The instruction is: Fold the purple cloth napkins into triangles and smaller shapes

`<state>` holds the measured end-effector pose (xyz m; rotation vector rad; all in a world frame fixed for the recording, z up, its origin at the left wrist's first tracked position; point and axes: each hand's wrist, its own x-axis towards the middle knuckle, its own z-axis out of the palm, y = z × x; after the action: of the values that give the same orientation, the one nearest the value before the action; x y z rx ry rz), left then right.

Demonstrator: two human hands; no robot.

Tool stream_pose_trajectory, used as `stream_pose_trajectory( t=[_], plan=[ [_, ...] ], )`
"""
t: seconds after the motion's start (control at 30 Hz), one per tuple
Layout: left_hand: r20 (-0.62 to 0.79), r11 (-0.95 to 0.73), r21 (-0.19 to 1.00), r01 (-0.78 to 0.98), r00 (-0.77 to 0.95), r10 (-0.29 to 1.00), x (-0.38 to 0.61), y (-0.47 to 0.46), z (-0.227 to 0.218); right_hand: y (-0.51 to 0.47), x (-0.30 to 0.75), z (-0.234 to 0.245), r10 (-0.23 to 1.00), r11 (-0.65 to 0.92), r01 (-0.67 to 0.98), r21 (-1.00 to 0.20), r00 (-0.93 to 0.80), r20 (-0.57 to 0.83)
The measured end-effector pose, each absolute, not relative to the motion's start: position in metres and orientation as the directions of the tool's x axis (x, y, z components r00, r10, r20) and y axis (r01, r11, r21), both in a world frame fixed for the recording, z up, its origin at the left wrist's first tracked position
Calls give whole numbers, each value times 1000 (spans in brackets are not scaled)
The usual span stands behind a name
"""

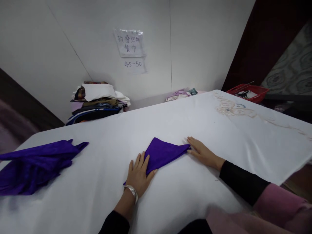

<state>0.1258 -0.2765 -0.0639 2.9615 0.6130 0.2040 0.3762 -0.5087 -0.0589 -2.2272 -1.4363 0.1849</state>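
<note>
A purple cloth napkin (162, 154), folded into a triangle with its peak pointing away from me, lies on the white tablecloth. My left hand (138, 172), with a silver bracelet at the wrist, presses flat over its left part, fingers spread; the fabric's left tip pokes out beside the wrist. At the right corner, my right hand (201, 152) rests with fingers stretched out. The corner reaches between its fingers and thumb, and no firm grip shows. Further left, a loose heap of purple cloth (36, 167) lies crumpled and runs out of view.
White tablecloth (102, 156) covers the table, with embroidery at the far right. Behind its far edge stand a stack of folded fabrics (97, 100) and some lilac cloth (180, 94). A red basket (258, 94) sits at the back right. Paper signs (131, 48) hang on the wall.
</note>
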Motion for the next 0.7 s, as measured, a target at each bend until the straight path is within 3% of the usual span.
stream_pose_trajectory(
  t=[0.17, 0.4, 0.7],
  plan=[
    [148, -930, 123, 347, 920, 363, 124, -276, -64, -515, 382, -57, 782, -305, 738, -602, 555, 284],
    [196, -964, 87, 252, 944, 264, 122, -274, -64, -501, 374, -58, 859, -164, 851, -499, 372, 351],
    [191, -965, 92, 244, 947, 257, 121, -275, -57, -499, 373, -63, 850, -181, 860, -477, 381, 364]
  ],
)
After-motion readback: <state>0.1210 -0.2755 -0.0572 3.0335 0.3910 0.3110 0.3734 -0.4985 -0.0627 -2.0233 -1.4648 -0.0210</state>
